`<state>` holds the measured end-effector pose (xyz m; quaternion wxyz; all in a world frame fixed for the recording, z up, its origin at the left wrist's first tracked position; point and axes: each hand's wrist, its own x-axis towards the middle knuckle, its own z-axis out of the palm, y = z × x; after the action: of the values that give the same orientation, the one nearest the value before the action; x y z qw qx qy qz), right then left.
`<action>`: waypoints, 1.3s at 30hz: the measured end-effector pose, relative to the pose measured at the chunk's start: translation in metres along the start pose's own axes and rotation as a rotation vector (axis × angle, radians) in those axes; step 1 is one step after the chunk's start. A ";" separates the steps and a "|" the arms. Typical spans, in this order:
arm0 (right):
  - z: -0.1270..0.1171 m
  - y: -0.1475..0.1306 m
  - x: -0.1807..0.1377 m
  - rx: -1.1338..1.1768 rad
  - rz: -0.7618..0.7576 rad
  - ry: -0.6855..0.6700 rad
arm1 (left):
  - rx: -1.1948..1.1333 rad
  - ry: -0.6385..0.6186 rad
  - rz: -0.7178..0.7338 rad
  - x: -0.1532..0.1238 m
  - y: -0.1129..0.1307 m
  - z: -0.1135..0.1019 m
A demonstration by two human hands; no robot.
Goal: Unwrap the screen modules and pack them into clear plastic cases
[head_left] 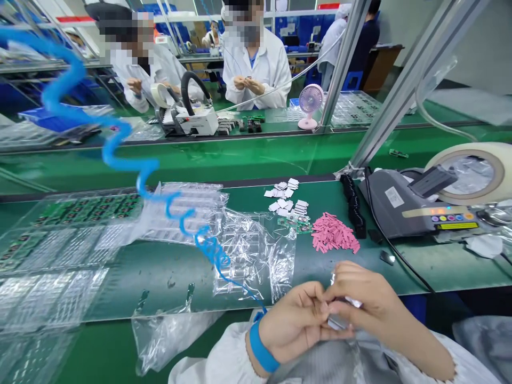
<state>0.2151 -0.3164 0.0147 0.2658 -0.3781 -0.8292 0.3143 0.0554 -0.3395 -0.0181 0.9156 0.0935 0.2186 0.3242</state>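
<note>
My left hand [296, 314], with a blue wrist strap [262, 344], is closed around a small shiny silver-grey flat piece [338, 322]. Thumb and fingers of my right hand [370, 298] pinch at the same piece from the other side, close to my body at the bench's front edge. Fingers cover most of it, so its exact kind is hidden. Just beyond my hands lie a heap of small pink strips [335, 233], some green circuit boards [296, 223] and several small white pads [282, 204].
Clear plastic trays [244, 245] and trays of circuit boards [88, 208] spread to the left. A coiled blue cord [148, 176] crosses the left side. At right stand a grey tape dispenser [396, 208] and a black cable [394, 245]. Co-workers [256, 64] sit across the line.
</note>
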 end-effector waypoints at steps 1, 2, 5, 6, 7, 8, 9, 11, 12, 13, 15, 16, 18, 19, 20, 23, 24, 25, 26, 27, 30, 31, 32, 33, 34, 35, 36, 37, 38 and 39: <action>0.003 0.004 0.001 -0.003 -0.039 -0.043 | -0.003 -0.017 -0.024 -0.003 0.002 -0.005; 0.006 0.010 0.003 -0.015 -0.041 -0.069 | -0.006 -0.021 -0.024 -0.007 0.005 -0.011; 0.023 0.030 0.016 -0.106 0.090 -0.063 | 0.043 0.052 0.142 -0.023 0.023 -0.024; 0.030 0.036 0.024 -0.145 0.127 -0.069 | 0.087 0.107 0.234 -0.030 0.032 -0.028; 0.038 0.041 0.033 -0.178 0.142 -0.092 | 0.138 0.174 0.326 -0.038 0.042 -0.031; 0.047 0.045 0.043 -0.207 0.140 -0.128 | 0.187 0.256 0.411 -0.045 0.052 -0.033; 0.055 0.048 0.053 -0.239 0.129 -0.165 | 0.225 0.349 0.488 -0.052 0.062 -0.036; 0.072 0.048 0.074 -0.303 0.101 -0.231 | 0.266 0.537 0.614 -0.065 0.078 -0.041; 0.080 0.046 0.083 -0.331 0.088 -0.256 | 0.268 0.616 0.667 -0.070 0.083 -0.043; 0.088 0.043 0.091 -0.357 0.076 -0.276 | 0.262 0.676 0.712 -0.074 0.087 -0.046; 0.099 0.035 0.103 -0.400 0.060 -0.296 | 0.240 0.738 0.760 -0.079 0.089 -0.051; 0.102 0.032 0.106 -0.419 0.057 -0.297 | 0.229 0.748 0.759 -0.080 0.089 -0.053; 0.103 0.029 0.109 -0.460 0.068 -0.278 | 0.216 0.759 0.735 -0.082 0.086 -0.058; 0.100 0.032 0.110 -0.484 0.088 -0.258 | 0.220 0.766 0.722 -0.082 0.084 -0.060; 0.094 0.036 0.110 -0.514 0.121 -0.231 | 0.236 0.773 0.712 -0.082 0.082 -0.061; 0.068 0.063 0.111 -0.631 0.278 -0.115 | 0.362 0.798 0.682 -0.080 0.079 -0.063; 0.059 0.074 0.111 -0.671 0.336 -0.079 | 0.418 0.802 0.670 -0.079 0.078 -0.062; 0.051 0.084 0.111 -0.705 0.384 -0.054 | 0.467 0.802 0.661 -0.077 0.078 -0.060; 0.044 0.094 0.110 -0.729 0.420 -0.041 | 0.505 0.798 0.658 -0.075 0.077 -0.058; 0.040 0.102 0.109 -0.744 0.441 -0.038 | 0.529 0.789 0.659 -0.072 0.076 -0.055; 0.036 0.116 0.104 -0.736 0.431 -0.044 | 0.544 0.759 0.674 -0.063 0.074 -0.047; 0.037 0.119 0.103 -0.724 0.418 -0.037 | 0.538 0.752 0.679 -0.060 0.074 -0.044; 0.037 0.121 0.102 -0.710 0.404 -0.023 | 0.530 0.742 0.685 -0.057 0.073 -0.042; 0.037 0.122 0.101 -0.693 0.391 -0.001 | 0.520 0.727 0.689 -0.054 0.073 -0.039; 0.036 0.123 0.100 -0.672 0.378 0.027 | 0.507 0.706 0.696 -0.051 0.073 -0.037; 0.033 0.122 0.099 -0.648 0.367 0.062 | 0.492 0.683 0.703 -0.048 0.073 -0.035; 0.030 0.121 0.097 -0.620 0.355 0.102 | 0.479 0.660 0.710 -0.045 0.073 -0.032; 0.025 0.118 0.094 -0.586 0.341 0.146 | 0.472 0.638 0.716 -0.042 0.072 -0.029; 0.019 0.112 0.090 -0.548 0.321 0.191 | 0.476 0.618 0.718 -0.039 0.071 -0.026; 0.012 0.104 0.085 -0.506 0.294 0.234 | 0.494 0.596 0.715 -0.036 0.070 -0.022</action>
<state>0.2062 -0.1994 -0.0512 0.2085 -0.5816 -0.7815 0.0875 -0.0183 -0.3077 -0.0037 0.5967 0.2792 0.4940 0.5674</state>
